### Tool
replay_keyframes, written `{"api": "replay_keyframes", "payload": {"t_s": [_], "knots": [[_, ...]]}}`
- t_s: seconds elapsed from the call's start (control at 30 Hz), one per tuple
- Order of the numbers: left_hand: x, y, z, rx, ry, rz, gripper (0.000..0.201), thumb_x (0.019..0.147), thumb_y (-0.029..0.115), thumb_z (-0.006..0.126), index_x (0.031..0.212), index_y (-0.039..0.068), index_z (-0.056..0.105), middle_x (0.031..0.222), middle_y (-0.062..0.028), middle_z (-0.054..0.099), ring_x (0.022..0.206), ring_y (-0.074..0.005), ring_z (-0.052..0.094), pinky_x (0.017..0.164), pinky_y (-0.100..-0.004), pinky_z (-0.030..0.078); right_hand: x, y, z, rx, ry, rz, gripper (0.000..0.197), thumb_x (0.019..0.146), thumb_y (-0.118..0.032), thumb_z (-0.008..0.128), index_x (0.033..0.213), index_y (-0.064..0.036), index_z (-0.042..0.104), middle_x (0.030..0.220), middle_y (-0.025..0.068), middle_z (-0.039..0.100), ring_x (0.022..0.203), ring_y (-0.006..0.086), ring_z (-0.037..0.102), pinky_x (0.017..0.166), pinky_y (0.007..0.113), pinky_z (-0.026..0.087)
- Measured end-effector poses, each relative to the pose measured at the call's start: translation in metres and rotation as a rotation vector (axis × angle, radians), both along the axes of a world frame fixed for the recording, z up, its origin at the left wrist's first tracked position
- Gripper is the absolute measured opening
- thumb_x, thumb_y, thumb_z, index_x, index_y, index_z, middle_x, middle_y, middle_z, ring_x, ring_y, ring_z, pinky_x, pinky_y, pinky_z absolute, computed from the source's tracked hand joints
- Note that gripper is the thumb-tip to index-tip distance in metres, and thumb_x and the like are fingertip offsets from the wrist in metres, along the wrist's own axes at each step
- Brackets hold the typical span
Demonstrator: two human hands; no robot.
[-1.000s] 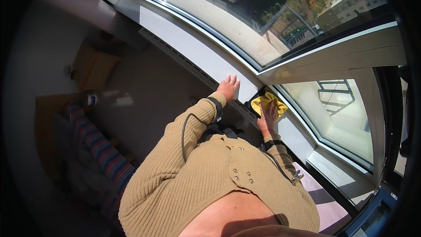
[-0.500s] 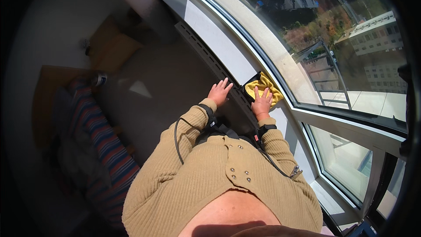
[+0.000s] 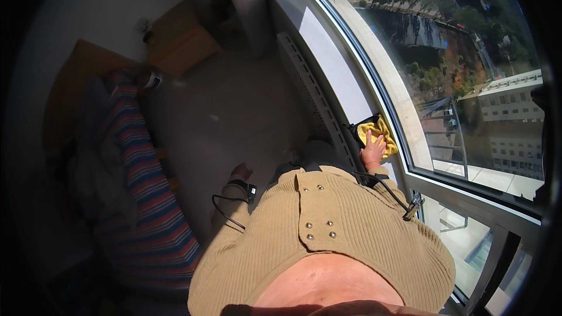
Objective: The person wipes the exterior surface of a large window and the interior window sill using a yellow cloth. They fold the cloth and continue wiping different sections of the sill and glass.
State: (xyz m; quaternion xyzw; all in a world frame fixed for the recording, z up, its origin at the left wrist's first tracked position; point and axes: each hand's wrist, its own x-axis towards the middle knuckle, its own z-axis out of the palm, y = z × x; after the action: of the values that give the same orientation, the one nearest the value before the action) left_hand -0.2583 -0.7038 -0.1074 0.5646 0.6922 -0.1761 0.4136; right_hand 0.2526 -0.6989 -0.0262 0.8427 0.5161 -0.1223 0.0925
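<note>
A yellow cloth [image 3: 383, 131] with a black edge lies crumpled on the white windowsill [image 3: 337, 61], close against the window frame. My right hand [image 3: 373, 150] rests on the cloth, palm down, with its fingers spread flat over it. My left hand [image 3: 241, 171] hangs in shadow beside my body, away from the sill. Its fingers are too dark to make out clearly, and nothing is seen in it. Both wrists have dark bands, with black cables running along the sleeves.
A dark slotted radiator cover [image 3: 310, 85] runs below the sill. Large window panes [image 3: 445, 70] curve along the right, with buildings and trees outside. On the left stand a bed with a striped cover [image 3: 140, 181], a wooden cabinet [image 3: 181, 41] and a small container [image 3: 153, 80].
My left hand has dropped from beside the sill down toward my left side, into shadow. My right hand stays on the yellow cloth. The whole view has turned a little.
</note>
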Motion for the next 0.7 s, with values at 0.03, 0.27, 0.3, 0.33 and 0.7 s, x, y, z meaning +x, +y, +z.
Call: {"api": "replay_keyframes", "payload": {"t_s": [0.03,0.27,0.3,0.33,0.7], "knots": [[-0.012,-0.022,-0.004,-0.035,-0.009,0.04,0.063,0.076,0.039,0.063,0.124,0.0,0.05,0.126,-0.0215,0.052,0.117,-0.0348,0.049,0.098,-0.0407,0.04,-0.002,0.001,0.002,0.002,-0.008,-0.002,0.086,0.071,-0.026,0.072,0.143,-0.0304,0.025,0.144,0.0271,0.02,0.125,0.0514,0.026,0.101,0.056,0.028],[-0.028,-0.164,-0.062,-0.114,-0.055,0.138,0.074,0.079,0.05,0.059,0.128,-0.003,0.046,0.133,-0.0237,0.044,0.122,-0.0366,0.043,0.101,-0.0417,0.037,-0.002,-0.008,0.013,-0.001,0.04,0.008,0.085,0.073,-0.029,0.07,0.144,-0.0317,0.023,0.146,0.0275,0.018,0.128,0.0522,0.024,0.101,0.058,0.026],[-0.015,-0.17,-0.076,-0.114,-0.052,0.119,0.074,0.079,0.051,0.058,0.128,-0.003,0.046,0.133,-0.0239,0.044,0.123,-0.0368,0.043,0.101,-0.0422,0.037,0.003,-0.012,0.008,0.011,0.032,0.022,0.084,0.073,-0.029,0.07,0.144,-0.0319,0.023,0.146,0.0273,0.018,0.128,0.0519,0.024,0.102,0.058,0.026],[-0.006,-0.171,-0.082,-0.136,-0.047,0.147,0.073,0.08,0.052,0.057,0.128,-0.002,0.046,0.134,-0.0235,0.043,0.124,-0.037,0.041,0.101,-0.0428,0.036,0.006,-0.014,0.003,0.011,0.027,0.03,0.084,0.073,-0.031,0.07,0.143,-0.032,0.024,0.147,0.0269,0.018,0.129,0.0511,0.023,0.103,0.057,0.024],[0.037,-0.049,-0.145,0.345,-0.104,-0.772,0.026,0.088,0.023,0.048,0.105,0.014,0.066,0.104,-0.0163,0.063,0.1,-0.0339,0.057,0.09,-0.0445,0.044,0.029,-0.006,-0.066,0.207,0.119,0.099,0.083,0.069,-0.027,0.071,0.141,-0.0306,0.03,0.144,0.0273,0.022,0.126,0.0503,0.028,0.098,0.057,0.028]]}}
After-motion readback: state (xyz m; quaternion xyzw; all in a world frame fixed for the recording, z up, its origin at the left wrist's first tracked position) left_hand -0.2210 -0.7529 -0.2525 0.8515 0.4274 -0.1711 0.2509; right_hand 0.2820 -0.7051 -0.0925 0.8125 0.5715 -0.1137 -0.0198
